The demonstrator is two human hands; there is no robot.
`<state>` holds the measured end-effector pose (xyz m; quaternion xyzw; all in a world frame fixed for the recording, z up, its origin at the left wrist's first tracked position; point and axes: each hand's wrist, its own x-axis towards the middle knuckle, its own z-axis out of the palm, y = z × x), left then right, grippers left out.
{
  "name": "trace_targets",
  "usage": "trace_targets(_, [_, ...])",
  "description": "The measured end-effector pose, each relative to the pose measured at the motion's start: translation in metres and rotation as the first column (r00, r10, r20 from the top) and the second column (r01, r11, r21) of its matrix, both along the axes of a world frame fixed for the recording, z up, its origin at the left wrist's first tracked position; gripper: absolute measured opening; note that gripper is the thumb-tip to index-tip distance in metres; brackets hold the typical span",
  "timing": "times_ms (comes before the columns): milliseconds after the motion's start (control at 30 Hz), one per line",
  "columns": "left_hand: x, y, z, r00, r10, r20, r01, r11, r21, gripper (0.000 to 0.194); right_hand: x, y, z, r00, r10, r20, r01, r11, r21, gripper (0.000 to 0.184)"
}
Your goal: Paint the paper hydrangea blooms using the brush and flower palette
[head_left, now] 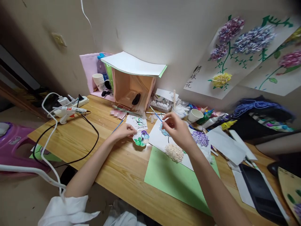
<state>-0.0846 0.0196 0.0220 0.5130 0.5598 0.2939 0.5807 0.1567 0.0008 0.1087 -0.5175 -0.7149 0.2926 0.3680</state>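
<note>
My left hand point(125, 131) pinches the rim of a small flower-shaped paint palette point(140, 138) with green, purple and white paint in its wells. In my right hand point(175, 126) is a thin blue paintbrush point(157, 114), its tip pointing up and to the left. Below that hand lies a white sheet of paper point(155, 135) with raised flower heads: a cream one point(174, 153), a purple one point(200, 138) and a light blue one point(164, 130), partly hidden by my fingers. Green paper point(160, 175) lies under the sheet.
A hot glue gun point(70, 113) with cables rests on the table's left. Behind stand a pink open box point(133, 89) and stacked paper cups point(98, 81). Paint tubes point(211, 121) and a white cup point(195, 115) line the back. A black phone point(261, 191) lies at right.
</note>
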Motion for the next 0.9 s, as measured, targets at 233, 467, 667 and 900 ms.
trace_targets(233, [0.039, 0.011, 0.006, 0.989, 0.091, 0.117, -0.102, 0.991, 0.090, 0.022, 0.047, -0.012, -0.024, 0.863, -0.073, -0.499, -0.031, 0.980, -0.197, 0.031])
trace_targets(467, [0.051, -0.005, -0.009, 0.961, 0.145, 0.234, -0.149, 0.989, 0.001, 0.035, 0.035, -0.021, -0.028, 0.878, -0.114, -0.465, 0.168, 0.983, 0.075, 0.012])
trace_targets(667, [0.054, -0.011, -0.011, 0.956, 0.197, 0.216, -0.209, 0.977, 0.034, 0.039, 0.030, -0.020, -0.046, 0.989, 0.046, -0.139, -0.008, 0.965, 0.261, 0.030])
trace_targets(900, [0.052, -0.010, -0.016, 0.943, 0.230, 0.241, -0.248, 0.967, 0.051, 0.039, 0.026, -0.017, -0.050, 0.997, 0.072, -0.006, -0.065, 0.930, 0.361, 0.036])
